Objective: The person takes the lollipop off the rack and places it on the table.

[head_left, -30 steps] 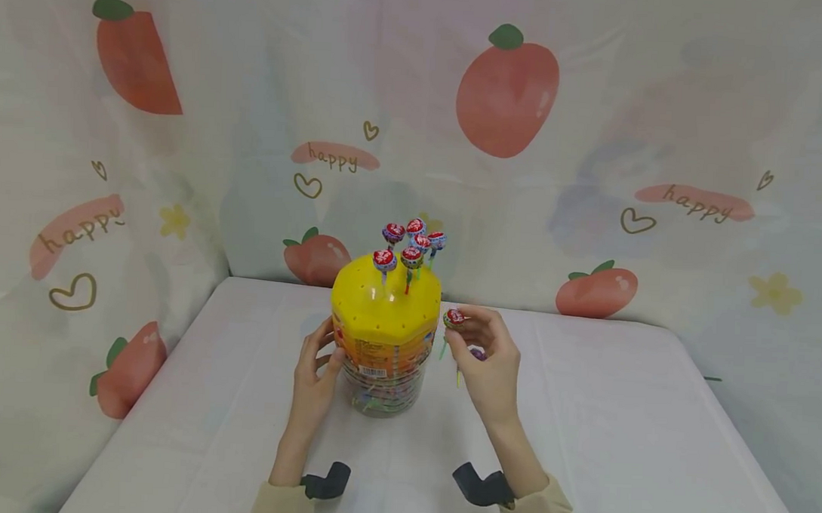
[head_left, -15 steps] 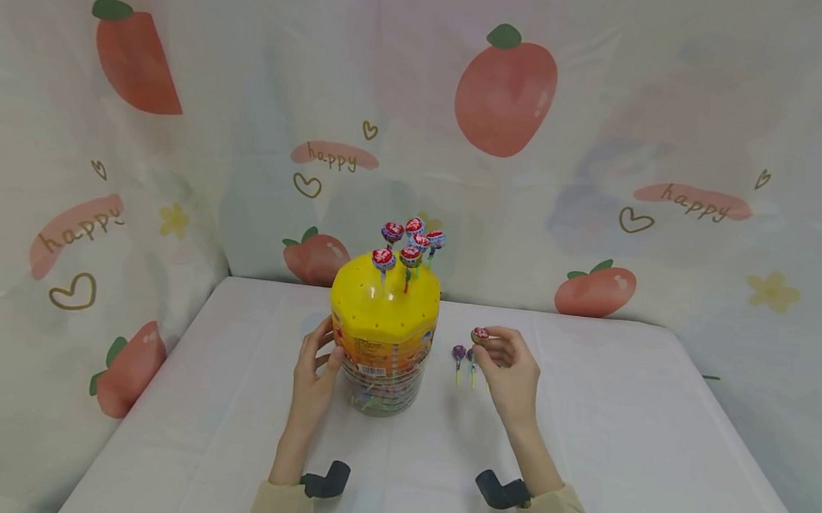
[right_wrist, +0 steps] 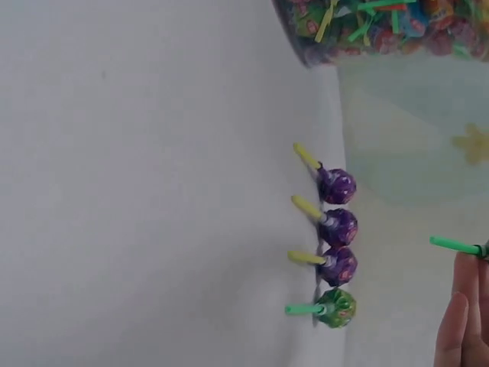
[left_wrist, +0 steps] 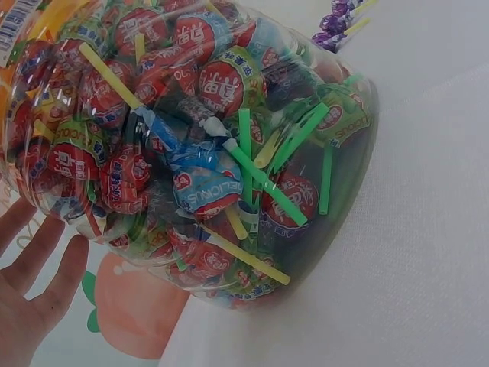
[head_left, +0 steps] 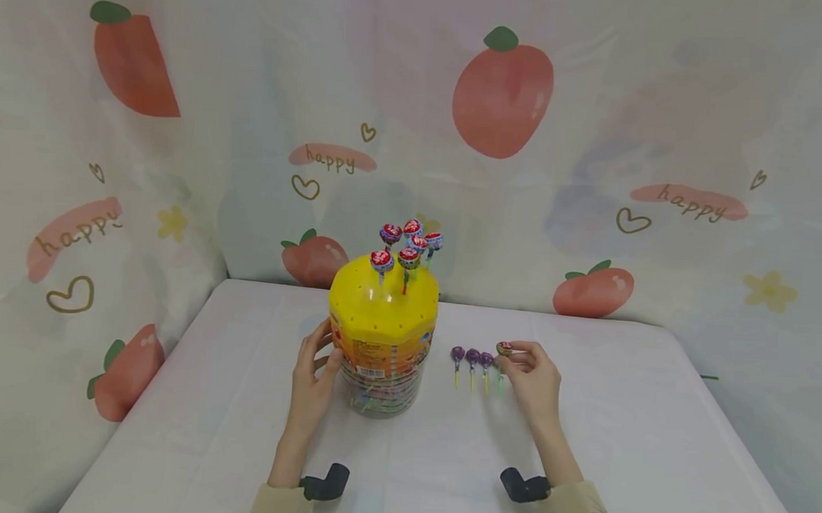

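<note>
Pinching lollipop (head_left: 505, 349) near top w/ R grip (head_left: 533, 377), prob. to leave stick (right_wrist: 452, 244) free; resting L grip (head_left: 314, 378), fingers spread, against jar (head_left: 379, 355), prob. to steady it.

Jar (head_left: 382, 367) set on table (head_left: 616, 415). Lid (head_left: 368, 312) fitted on top; six lollipops (head_left: 409, 258) stuck upright in it, bunched toward 1 o'clock. More candies (left_wrist: 208, 183) packed in jar. Jar wall touched at 9 o'clock by left hand (head_left: 314, 380). At jar's 3 o'clock, four loose lollipops (head_left: 472, 356) laid in row, sticks toward 6. Near row's 3 o'clock end, fifth lollipop (head_left: 504, 349) held in right hand (head_left: 537, 383). Curtain (head_left: 254, 77) hung behind table, at 12.
</note>
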Action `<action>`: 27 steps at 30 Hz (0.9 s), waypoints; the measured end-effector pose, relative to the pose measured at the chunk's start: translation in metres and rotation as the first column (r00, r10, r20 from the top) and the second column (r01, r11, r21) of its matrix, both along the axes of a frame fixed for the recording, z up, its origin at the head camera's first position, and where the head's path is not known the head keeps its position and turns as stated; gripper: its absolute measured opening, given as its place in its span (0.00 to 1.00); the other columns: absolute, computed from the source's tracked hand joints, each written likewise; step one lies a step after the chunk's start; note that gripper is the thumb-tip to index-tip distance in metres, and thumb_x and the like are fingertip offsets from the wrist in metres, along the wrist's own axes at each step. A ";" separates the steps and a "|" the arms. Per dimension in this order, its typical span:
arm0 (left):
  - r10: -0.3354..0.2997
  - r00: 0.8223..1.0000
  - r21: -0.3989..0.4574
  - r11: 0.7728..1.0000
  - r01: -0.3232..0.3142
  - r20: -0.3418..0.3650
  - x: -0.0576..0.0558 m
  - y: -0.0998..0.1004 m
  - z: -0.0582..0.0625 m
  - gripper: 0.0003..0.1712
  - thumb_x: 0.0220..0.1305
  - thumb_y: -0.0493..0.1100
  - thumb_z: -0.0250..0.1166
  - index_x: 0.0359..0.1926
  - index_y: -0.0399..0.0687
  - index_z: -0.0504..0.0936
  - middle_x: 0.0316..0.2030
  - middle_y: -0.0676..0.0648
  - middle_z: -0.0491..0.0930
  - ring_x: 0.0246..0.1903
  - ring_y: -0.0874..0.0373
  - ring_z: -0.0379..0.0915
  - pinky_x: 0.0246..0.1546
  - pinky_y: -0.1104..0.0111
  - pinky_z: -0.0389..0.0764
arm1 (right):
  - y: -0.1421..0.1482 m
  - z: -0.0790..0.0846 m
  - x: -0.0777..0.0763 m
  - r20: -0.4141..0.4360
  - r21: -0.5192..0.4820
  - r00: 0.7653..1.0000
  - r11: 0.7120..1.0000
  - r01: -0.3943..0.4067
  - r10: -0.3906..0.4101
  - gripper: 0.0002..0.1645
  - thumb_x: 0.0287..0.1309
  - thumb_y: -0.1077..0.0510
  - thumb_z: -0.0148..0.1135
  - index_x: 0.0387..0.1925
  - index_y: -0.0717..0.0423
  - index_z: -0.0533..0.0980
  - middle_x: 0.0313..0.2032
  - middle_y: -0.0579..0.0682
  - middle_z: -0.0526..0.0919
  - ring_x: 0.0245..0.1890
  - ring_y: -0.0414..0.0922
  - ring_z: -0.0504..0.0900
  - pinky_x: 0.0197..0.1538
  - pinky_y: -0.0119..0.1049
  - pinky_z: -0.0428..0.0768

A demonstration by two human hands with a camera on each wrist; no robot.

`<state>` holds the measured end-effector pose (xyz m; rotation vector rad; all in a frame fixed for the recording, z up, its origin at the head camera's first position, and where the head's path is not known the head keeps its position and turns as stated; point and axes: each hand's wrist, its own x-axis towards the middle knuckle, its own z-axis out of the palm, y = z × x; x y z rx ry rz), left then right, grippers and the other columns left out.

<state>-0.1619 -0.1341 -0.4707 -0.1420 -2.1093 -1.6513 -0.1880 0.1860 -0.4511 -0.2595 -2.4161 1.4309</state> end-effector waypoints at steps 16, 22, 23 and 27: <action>-0.002 1.000 -0.006 1.000 0.002 0.021 0.000 0.000 0.000 0.31 0.68 0.40 0.58 0.70 0.60 0.63 0.61 0.49 0.70 0.61 0.61 0.64 0.58 0.59 0.73 | 0.030 -0.023 -0.016 0.202 0.167 0.979 0.986 0.007 -0.041 0.19 0.53 0.59 0.65 0.47 0.63 0.77 0.36 0.62 0.85 0.22 0.32 0.76 0.33 0.30 0.69; -0.008 1.000 0.000 1.000 0.008 0.026 0.000 0.000 0.000 0.32 0.68 0.40 0.58 0.70 0.61 0.63 0.61 0.49 0.70 0.61 0.62 0.64 0.58 0.59 0.73 | 0.038 -0.032 -0.025 0.235 0.189 0.970 0.982 0.024 -0.069 0.19 0.51 0.59 0.65 0.46 0.64 0.77 0.30 0.60 0.86 0.19 0.34 0.76 0.29 0.31 0.67; -0.009 1.000 0.001 1.000 0.009 0.026 0.000 0.000 0.001 0.32 0.67 0.40 0.58 0.70 0.61 0.63 0.61 0.49 0.70 0.61 0.62 0.64 0.58 0.60 0.73 | 0.039 -0.033 -0.027 0.241 0.184 0.968 0.983 0.021 -0.066 0.19 0.51 0.60 0.65 0.46 0.64 0.77 0.29 0.59 0.86 0.18 0.34 0.76 0.28 0.31 0.68; -0.008 1.000 0.000 1.000 0.008 0.025 0.000 0.000 0.000 0.31 0.67 0.40 0.59 0.70 0.61 0.63 0.61 0.49 0.70 0.61 0.64 0.64 0.58 0.60 0.73 | 0.040 -0.036 -0.032 0.267 0.174 0.962 0.985 0.013 -0.060 0.20 0.51 0.59 0.64 0.45 0.66 0.77 0.24 0.54 0.85 0.16 0.36 0.79 0.26 0.30 0.68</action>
